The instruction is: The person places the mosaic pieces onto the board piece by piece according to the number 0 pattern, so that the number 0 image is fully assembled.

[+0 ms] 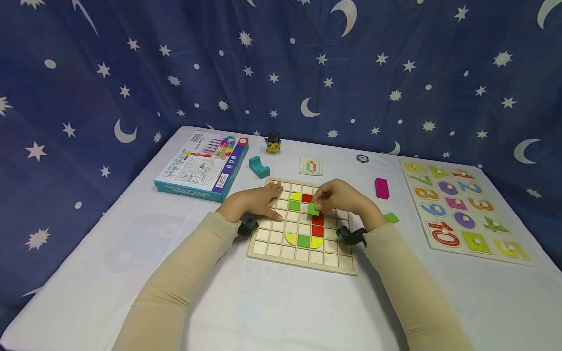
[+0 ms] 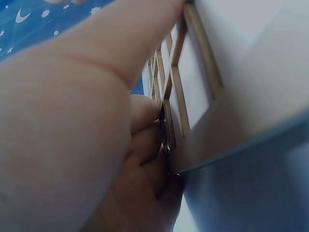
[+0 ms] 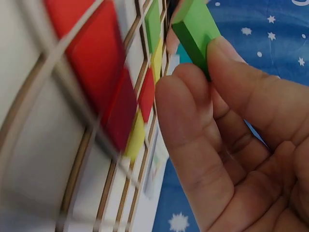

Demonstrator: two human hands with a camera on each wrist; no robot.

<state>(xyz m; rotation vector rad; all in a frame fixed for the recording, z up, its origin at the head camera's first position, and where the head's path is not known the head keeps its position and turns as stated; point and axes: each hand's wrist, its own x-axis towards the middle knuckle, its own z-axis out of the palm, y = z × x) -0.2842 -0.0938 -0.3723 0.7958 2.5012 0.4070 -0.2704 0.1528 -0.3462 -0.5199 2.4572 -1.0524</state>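
A wooden grid board [image 1: 272, 250] lies mid-table, with several red, green and yellow tiles set in its cells. Between thumb and fingers my right hand [image 1: 340, 197] pinches a green square tile [image 3: 197, 34], held over the board close to the red tiles [image 1: 318, 231]. My left hand [image 1: 256, 201] rests on the board's left side, fingers spread. In the left wrist view, the palm and curved fingers [image 2: 145, 140] lie against the board's edge. Yellow quarter-round tiles [image 1: 291, 239] flank a green tile [image 1: 303, 241] in a lower row.
Behind the board lies a small pattern card [image 1: 311, 166]. To the left are a boxed toy set [image 1: 197, 168] and a teal block [image 1: 259, 167]; a small yellow figure [image 1: 273, 143] stands behind. On the right lie a magenta block [image 1: 382, 188], a loose green tile [image 1: 391, 218] and a number puzzle [image 1: 465, 214].
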